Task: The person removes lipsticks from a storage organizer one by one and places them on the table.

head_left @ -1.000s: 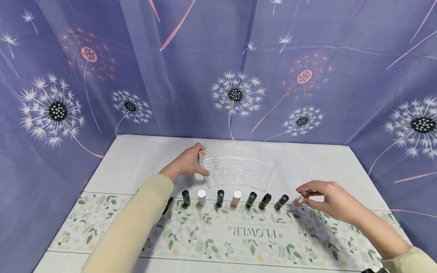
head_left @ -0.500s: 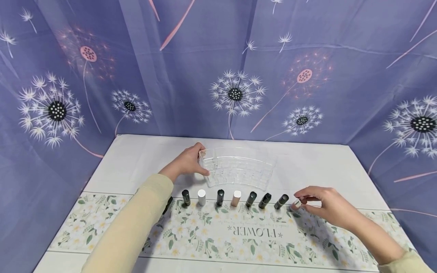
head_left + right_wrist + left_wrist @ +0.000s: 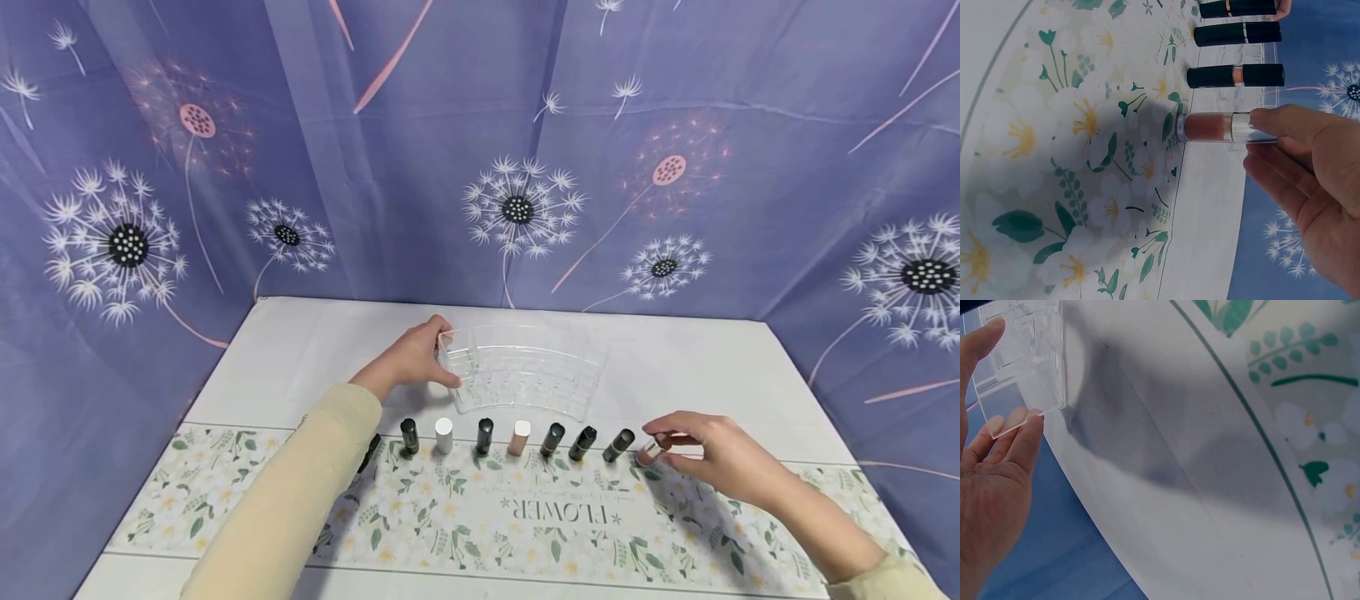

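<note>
My left hand (image 3: 411, 354) grips the left end of a clear acrylic lipstick organizer (image 3: 525, 379), thumb at the front and fingers behind. In the left wrist view, the fingertips show through the organizer's clear wall (image 3: 1013, 400). At the right end of a row of lipsticks, my right hand (image 3: 723, 454) pinches a lip gloss tube (image 3: 1207, 127) by its silver cap, between thumb and fingers. The tube has a clear, pinkish-brown body and stands with its base at the table runner. Just left of it is a black lipstick (image 3: 618, 446) with a lighter band.
Also in the row are a white tube (image 3: 444, 435), a rose-beige lipstick (image 3: 518, 437) and several black ones. Another dark tube (image 3: 369, 454) is partly hidden by the left sleeve. A floral runner (image 3: 555, 533) crosses the white table (image 3: 690, 358); a blue dandelion curtain (image 3: 405, 208) hangs behind.
My right hand has moved slightly left and toward me with the lip gloss tube, bringing it closer to the end black lipstick. The left hand and organizer have stayed put.
</note>
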